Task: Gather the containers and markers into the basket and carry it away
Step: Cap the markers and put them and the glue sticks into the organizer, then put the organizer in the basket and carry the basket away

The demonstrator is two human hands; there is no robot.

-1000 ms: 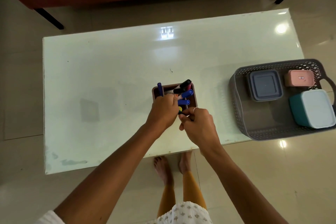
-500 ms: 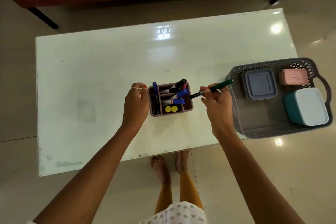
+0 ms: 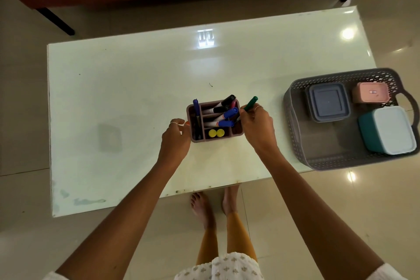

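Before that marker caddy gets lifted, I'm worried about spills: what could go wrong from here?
1. The markers lean loosely out of the caddy; tilting it on the way to the basket could tip some out.
2. The right hand has its grip on a green marker, so it may hold the caddy poorly unless the marker goes in first.
3. The basket overhangs the table edge; dropping the caddy in on its outer side might unbalance it.

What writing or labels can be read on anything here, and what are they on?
None can be read.
Pink container: a small white mark on the lid, too small to read.
Markers in the organizer: white barrels with coloured bands, any print too blurred.
Green marker in the right hand: no print visible.
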